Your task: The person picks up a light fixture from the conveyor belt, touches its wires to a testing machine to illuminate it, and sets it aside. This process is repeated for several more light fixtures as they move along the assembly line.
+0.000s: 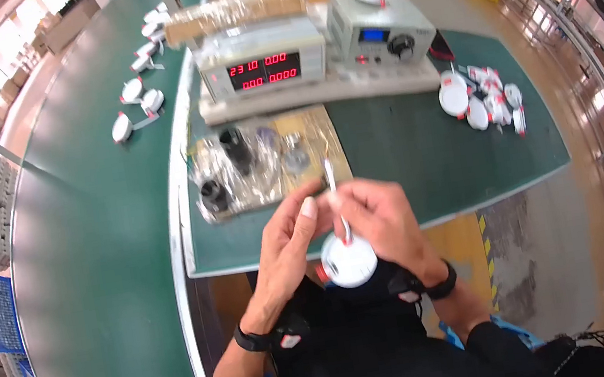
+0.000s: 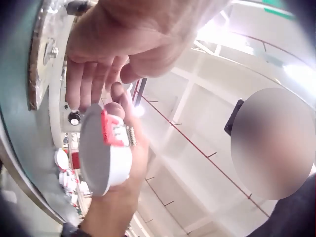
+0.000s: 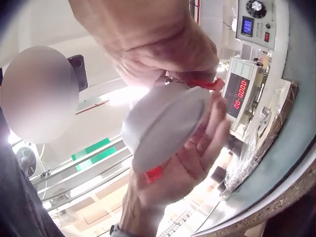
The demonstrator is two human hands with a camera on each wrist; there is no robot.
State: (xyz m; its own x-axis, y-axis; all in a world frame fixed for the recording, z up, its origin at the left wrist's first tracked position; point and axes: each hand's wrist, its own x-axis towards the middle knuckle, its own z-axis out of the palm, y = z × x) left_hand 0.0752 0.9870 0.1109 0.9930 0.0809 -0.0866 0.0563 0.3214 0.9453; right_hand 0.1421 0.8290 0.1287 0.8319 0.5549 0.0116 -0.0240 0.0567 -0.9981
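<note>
Head view, sweeping from the left: a long green side table (image 1: 91,243) with loose lamps (image 1: 137,104) scattered up it, well apart from the action. Next comes the plastic-wrapped board (image 1: 267,166) with two black cylinders (image 1: 235,150) standing on it. Behind it the meter (image 1: 262,69) glows with red digits.

Now the middle. The left hand (image 1: 287,245) sits under the round white lamp (image 1: 348,261), which is held off the near edge of the bench (image 1: 423,162), over the lap. The right-wrist view settles it: those left fingers are straight and spread, flat against the lamp's face, cradling rather than clamping. A white cable (image 1: 332,184) stands up from the lamp between the two hands. The right hand (image 1: 385,223) is curled round the lamp's back, thumb tip just above the red terminal block (image 2: 111,131).

Good form here, I'd say, means the left palm acting as a steady backstop while the right thumb bears squarely on the block, with the cable kept out of the pinch.

Further right sits the supply box (image 1: 376,33) with its blue display, then a heap of lamps (image 1: 480,99). What crowds the work? The board lies just beyond the knuckles, and that cable could snag on it.
</note>
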